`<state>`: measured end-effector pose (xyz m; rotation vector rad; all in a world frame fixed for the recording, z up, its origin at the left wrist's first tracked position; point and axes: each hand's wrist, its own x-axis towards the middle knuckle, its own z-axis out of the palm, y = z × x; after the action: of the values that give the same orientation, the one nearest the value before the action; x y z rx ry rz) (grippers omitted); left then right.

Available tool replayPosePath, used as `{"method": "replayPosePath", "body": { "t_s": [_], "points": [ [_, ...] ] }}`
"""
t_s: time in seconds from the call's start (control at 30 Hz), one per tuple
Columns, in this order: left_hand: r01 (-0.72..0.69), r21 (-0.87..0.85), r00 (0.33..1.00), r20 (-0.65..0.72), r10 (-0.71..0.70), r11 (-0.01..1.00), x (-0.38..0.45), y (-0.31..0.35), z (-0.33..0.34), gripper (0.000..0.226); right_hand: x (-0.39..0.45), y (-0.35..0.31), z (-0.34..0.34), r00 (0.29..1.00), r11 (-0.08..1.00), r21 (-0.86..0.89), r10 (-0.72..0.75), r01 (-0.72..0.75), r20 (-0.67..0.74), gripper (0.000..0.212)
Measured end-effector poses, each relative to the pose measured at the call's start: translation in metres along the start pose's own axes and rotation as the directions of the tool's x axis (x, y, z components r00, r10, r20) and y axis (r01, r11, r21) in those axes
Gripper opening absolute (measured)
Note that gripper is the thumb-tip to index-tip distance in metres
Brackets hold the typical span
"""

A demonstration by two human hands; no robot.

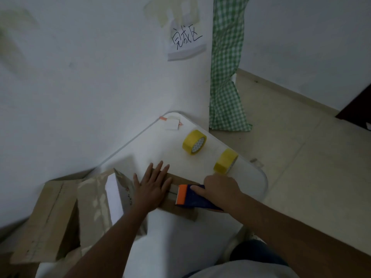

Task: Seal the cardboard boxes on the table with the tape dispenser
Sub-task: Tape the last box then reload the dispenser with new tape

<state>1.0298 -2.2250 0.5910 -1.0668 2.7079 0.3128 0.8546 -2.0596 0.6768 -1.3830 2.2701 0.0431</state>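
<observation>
A small flat cardboard box lies on the white table. My left hand presses flat on its top with the fingers spread. My right hand grips a dark blue tape dispenser with an orange front edge, which rests on the box top just right of my left hand. My forefinger lies along the dispenser's top. Most of the box top is hidden under both hands and the dispenser.
Two yellow tape rolls stand near the table's far right edge. Other cardboard boxes and a white sheet sit at the left by the wall. A paper label is taped at the table's far corner. Green checked cloth hangs behind.
</observation>
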Motion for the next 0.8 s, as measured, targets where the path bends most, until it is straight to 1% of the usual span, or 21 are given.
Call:
{"method": "replayPosePath", "body": {
  "t_s": [0.07, 0.17, 0.3, 0.4, 0.5, 0.53, 0.6, 0.67, 0.73, 0.8],
  "points": [
    [-0.007, 0.022, 1.000, 0.000, 0.007, 1.000, 0.000, -0.001, 0.000, 0.075, -0.001, 0.003, 0.005, 1.000, 0.998, 0.057, 0.012, -0.013, 0.017, 0.056],
    [-0.014, -0.007, 1.000, -0.006, 0.014, 1.000, -0.001, 0.000, 0.002, 0.075, -0.009, 0.018, 0.018, 1.000, 0.991, 0.134, 0.021, -0.023, 0.017, 0.060],
    [-0.001, 0.020, 1.000, -0.018, 0.002, 1.000, -0.002, 0.003, 0.002, 0.073, -0.025, 0.056, 0.034, 0.999, 0.987, 0.153, 0.044, -0.046, 0.022, 0.067],
    [-0.001, 0.032, 1.000, -0.020, 0.002, 0.999, -0.001, 0.007, -0.002, 0.073, -0.030, 0.062, 0.044, 0.999, 0.989, 0.144, 0.045, -0.042, -0.018, 0.066],
    [-0.025, 0.127, 0.991, -0.124, 0.041, 0.992, -0.007, 0.011, -0.004, 0.064, -0.030, 0.057, 0.049, 0.998, 0.991, 0.126, 0.041, -0.036, -0.040, 0.066],
    [-0.048, 0.132, 0.986, -0.155, 0.069, 0.990, -0.009, 0.015, -0.005, 0.060, -0.031, 0.057, 0.051, 0.998, 0.991, 0.131, 0.041, -0.035, -0.041, 0.064],
    [-0.102, 0.061, 0.988, -0.106, 0.108, 0.993, -0.016, 0.033, -0.003, 0.064, -0.033, 0.058, 0.053, 0.998, 0.990, 0.138, 0.041, -0.035, -0.041, 0.062],
    [-0.108, -0.034, 0.994, -0.006, 0.108, 0.994, -0.022, 0.051, 0.004, 0.073, -0.033, 0.056, 0.053, 0.998, 0.990, 0.138, 0.046, -0.040, -0.041, 0.060],
    [-0.098, -0.019, 0.995, 0.005, 0.098, 0.995, -0.026, 0.057, 0.012, 0.070, -0.030, 0.051, 0.053, 0.998, 0.990, 0.135, 0.042, -0.035, -0.050, 0.061],
    [-0.079, -0.010, 0.997, -0.022, 0.079, 0.997, -0.027, 0.055, 0.016, 0.065, -0.026, 0.050, 0.052, 0.997, 0.990, 0.138, 0.038, -0.029, -0.063, 0.064]
  ]
}}
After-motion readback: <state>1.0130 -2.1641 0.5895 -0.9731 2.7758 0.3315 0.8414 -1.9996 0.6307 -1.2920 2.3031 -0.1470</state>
